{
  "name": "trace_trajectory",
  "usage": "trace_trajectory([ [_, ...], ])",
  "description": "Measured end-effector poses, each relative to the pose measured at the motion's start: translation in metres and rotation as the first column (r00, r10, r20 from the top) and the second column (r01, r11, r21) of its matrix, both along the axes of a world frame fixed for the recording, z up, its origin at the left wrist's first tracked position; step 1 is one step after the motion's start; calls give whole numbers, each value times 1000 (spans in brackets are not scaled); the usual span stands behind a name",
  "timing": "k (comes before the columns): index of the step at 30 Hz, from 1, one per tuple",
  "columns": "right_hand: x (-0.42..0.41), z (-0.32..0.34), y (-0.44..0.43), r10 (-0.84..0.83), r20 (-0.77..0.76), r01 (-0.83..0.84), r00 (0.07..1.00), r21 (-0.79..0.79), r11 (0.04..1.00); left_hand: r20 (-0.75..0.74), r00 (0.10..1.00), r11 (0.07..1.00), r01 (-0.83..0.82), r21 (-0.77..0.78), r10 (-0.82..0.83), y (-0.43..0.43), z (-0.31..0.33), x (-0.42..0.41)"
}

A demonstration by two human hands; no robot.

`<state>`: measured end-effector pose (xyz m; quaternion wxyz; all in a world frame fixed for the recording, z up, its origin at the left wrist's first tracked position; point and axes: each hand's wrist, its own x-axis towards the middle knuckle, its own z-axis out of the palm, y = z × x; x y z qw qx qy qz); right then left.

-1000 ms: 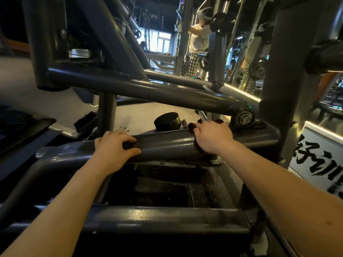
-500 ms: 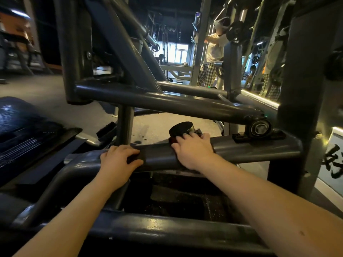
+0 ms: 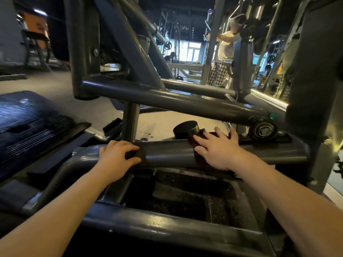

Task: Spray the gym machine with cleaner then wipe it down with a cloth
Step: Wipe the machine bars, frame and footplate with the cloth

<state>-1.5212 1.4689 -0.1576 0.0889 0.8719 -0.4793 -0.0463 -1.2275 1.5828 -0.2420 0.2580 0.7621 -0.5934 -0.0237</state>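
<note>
The right hand [image 3: 217,149] presses a dark red cloth [image 3: 199,154] flat onto the machine's horizontal bar [image 3: 167,154], fingers spread; half a second ago they lay closer together. It sits beside the black stopper [image 3: 185,129], much as before. The left hand [image 3: 117,156] still grips the bar's left end.

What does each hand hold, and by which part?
The right hand presses a dark red cloth flat on the frame tube; the left hand grips that tube's top.
</note>
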Motion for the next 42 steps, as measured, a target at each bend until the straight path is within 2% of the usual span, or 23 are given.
trace_trajectory([
  [5,-4,-6,0,-33,53,35,998,-35,999,-32,999,997,-29,-66,27,3,-6,7],
  [10,39,-12,14,-2,55,5,998,-56,998,-7,1000,992,-2,-128,1,5,-21,22],
  [15,126,-26,25,142,-54,-142,988,3,990,34,999,994,-17,-104,21,17,-22,43],
  [17,152,-37,33,186,-37,-186,982,15,982,33,999,994,-23,-106,27,18,-24,44],
  [22,128,-42,40,233,48,-230,971,-56,972,24,1000,996,-19,-86,21,15,-17,43],
  [24,92,-37,40,186,52,-178,981,-125,976,-17,1000,998,-4,-69,2,13,-14,45],
  [28,22,-19,24,-104,143,127,984,-159,979,-47,999,998,12,-67,-15,9,-12,45],
  [30,13,-12,14,-194,113,210,974,-151,966,-48,999,998,20,-67,-23,7,-13,48],
  [32,26,-13,9,-213,61,220,975,-149,964,-52,998,997,29,-65,-33,8,-13,51],
  [38,132,-31,34,54,-38,-56,998,-52,997,-86,996,997,13,-81,-20,14,-17,64],
  [42,200,-61,62,211,72,-210,975,-12,978,-78,994,995,-77,-56,73,24,-21,79],
])
